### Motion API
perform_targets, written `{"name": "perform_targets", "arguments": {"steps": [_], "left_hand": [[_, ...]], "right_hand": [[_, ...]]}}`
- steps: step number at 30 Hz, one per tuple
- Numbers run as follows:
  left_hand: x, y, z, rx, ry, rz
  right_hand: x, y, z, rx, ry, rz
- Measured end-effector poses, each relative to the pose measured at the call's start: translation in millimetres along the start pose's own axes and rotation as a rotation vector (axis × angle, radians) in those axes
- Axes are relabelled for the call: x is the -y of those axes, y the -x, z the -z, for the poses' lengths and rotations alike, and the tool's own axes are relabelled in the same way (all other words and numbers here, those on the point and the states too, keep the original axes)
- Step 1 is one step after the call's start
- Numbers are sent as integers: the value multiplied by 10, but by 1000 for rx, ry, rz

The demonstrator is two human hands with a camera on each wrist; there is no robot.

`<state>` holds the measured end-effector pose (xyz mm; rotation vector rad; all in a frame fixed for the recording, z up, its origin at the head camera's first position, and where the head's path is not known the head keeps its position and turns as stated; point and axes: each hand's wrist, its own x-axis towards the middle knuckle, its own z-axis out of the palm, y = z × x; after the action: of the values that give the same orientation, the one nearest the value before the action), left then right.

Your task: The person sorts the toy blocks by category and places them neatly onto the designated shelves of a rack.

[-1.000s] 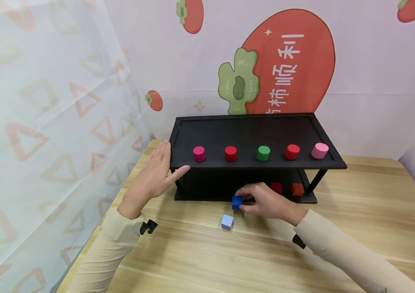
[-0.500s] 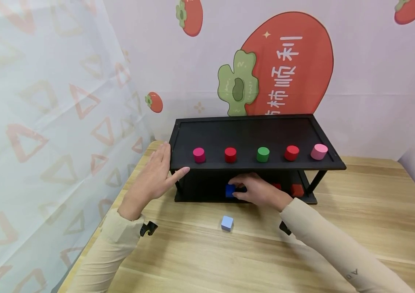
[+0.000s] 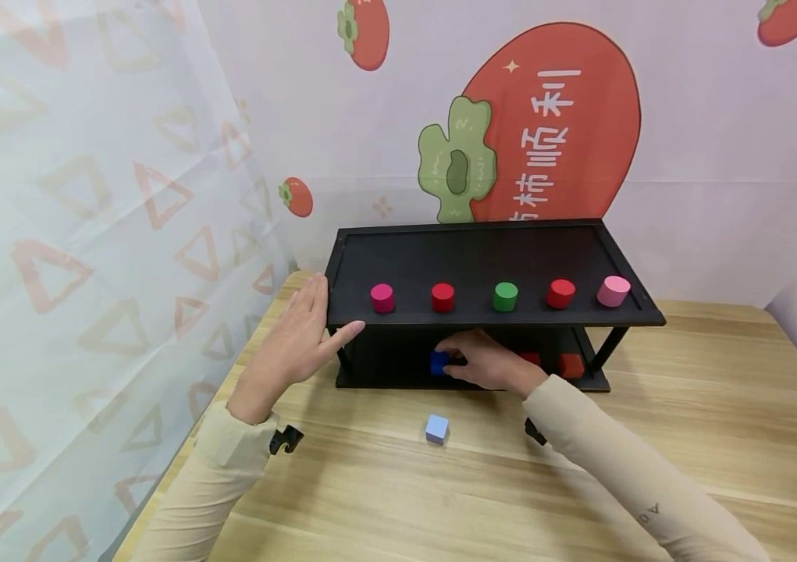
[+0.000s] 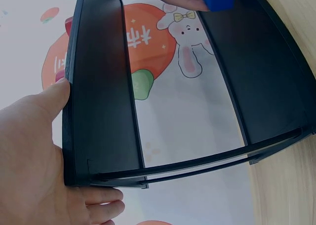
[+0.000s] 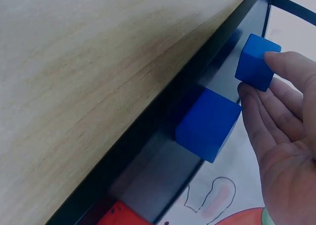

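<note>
My right hand pinches a blue cube between thumb and fingers, over the lower level of a black two-tier shelf. Beside the held cube, a second blue cube sits on that lower level, hidden behind the hand in the head view. My left hand lies against the shelf's left end, fingers straight along the side and thumb on the front edge of the top. On the table before the shelf is a pale blue cube.
Along the shelf's top front stand a magenta cylinder, two red ones, a green cylinder and a pink cylinder. Red cubes, one at the right end, sit on the lower level. A patterned cloth hangs close behind.
My right hand has carried the blue cube from the shelf's front edge inward and slightly left, over the lower level. The left hand stays in place.
</note>
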<state>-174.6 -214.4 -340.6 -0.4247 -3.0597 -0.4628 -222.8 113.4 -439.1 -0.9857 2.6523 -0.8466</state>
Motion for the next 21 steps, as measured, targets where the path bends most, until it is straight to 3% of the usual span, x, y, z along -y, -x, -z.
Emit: {"name": "perform_targets", "arguments": {"steps": [13,21], "left_hand": [[1,-2,-12,2,14,-2],[18,1,-8,0,12,-6]], "right_hand": [[32,-73,-32,59,-6,-57],[192,87,108,40,58,-23]]}}
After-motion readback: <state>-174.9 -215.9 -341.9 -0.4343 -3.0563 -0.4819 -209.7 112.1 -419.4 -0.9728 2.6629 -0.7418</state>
